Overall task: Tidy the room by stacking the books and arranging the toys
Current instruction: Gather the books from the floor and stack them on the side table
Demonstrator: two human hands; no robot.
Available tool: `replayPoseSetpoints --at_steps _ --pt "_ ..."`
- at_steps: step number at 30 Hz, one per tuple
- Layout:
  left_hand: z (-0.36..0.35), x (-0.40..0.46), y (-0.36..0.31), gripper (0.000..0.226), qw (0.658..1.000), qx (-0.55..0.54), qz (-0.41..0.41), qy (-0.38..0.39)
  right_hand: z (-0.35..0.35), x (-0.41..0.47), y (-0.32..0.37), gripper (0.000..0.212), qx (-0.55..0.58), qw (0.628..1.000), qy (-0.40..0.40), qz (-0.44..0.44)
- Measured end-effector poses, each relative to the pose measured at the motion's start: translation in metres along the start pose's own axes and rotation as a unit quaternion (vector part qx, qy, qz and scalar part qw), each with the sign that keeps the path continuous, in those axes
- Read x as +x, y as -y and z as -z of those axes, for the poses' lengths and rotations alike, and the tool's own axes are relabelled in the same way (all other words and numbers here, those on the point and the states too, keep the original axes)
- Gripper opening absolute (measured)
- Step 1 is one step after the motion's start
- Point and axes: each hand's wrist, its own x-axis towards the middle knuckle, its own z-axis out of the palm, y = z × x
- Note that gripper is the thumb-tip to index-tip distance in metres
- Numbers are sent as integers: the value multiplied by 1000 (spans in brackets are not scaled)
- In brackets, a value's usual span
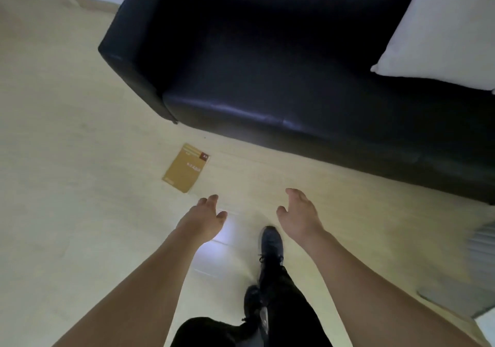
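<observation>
Both arms out over pale wood-look floor (67, 132). Left hand (205, 219) empty, fingers loosely spread; right hand (300, 214) empty too, fingers relaxed. Thin mustard-yellow paperback book (186, 168) lies flat on floor, just ahead of left hand, near corner of glossy black leather sofa (267, 65). Likely step: pick book up. Best bet, I'd say: left hand down, slide fingertips under near edge, thumb on top. Cover smooth, floor slick, so book may skid. Soft white fabric cushion (442, 30) sits on sofa. Black lace-up shoe (272, 242) steps forward.
</observation>
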Motion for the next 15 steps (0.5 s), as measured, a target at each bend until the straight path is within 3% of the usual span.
replayPoseSetpoints --at_steps 7,15 --pt "52 76 76 63 999 -16 33 2 -32 65 92 60 -33 999 29 8" --pt "94 187 175 56 1000 15 19 -4 -124 126 193 57 39 998 45 -37"
